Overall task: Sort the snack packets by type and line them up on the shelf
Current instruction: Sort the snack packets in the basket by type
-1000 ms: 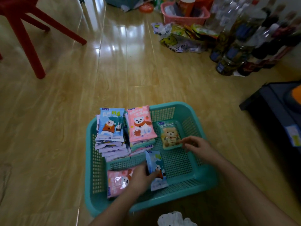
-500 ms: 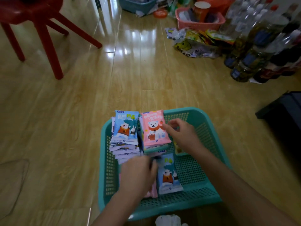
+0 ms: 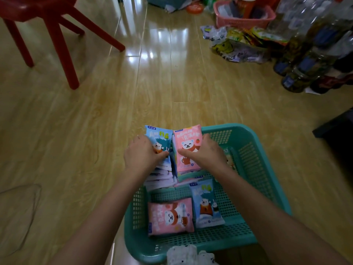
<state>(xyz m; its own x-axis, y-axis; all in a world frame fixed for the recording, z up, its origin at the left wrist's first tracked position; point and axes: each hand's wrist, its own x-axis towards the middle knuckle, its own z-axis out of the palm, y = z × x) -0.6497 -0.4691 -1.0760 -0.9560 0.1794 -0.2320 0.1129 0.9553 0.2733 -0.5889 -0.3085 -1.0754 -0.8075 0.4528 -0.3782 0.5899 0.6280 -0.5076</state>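
A teal plastic basket (image 3: 254,161) sits on the wooden floor in front of me. At its far left end stand two stacks of snack packets. My left hand (image 3: 141,155) grips the blue packet stack (image 3: 160,138), thumb on the top packet. My right hand (image 3: 206,152) grips the pink packet stack (image 3: 188,144) beside it, thumb across the top. Nearer me a loose pink packet (image 3: 170,217) and a loose blue packet (image 3: 206,205) lie flat on the basket floor. A greenish packet shows partly under my right wrist.
A red chair (image 3: 55,29) stands at far left. A pink basket (image 3: 244,16), loose snack bags (image 3: 235,48) and several bottles (image 3: 309,60) crowd the far right. A dark low object (image 3: 338,129) sits at the right edge. White fabric (image 3: 189,255) shows at the bottom.
Both hands moved forward from the basket floor onto the two stacks: left let go of the loose packets and took the blue stack, right took the pink stack.
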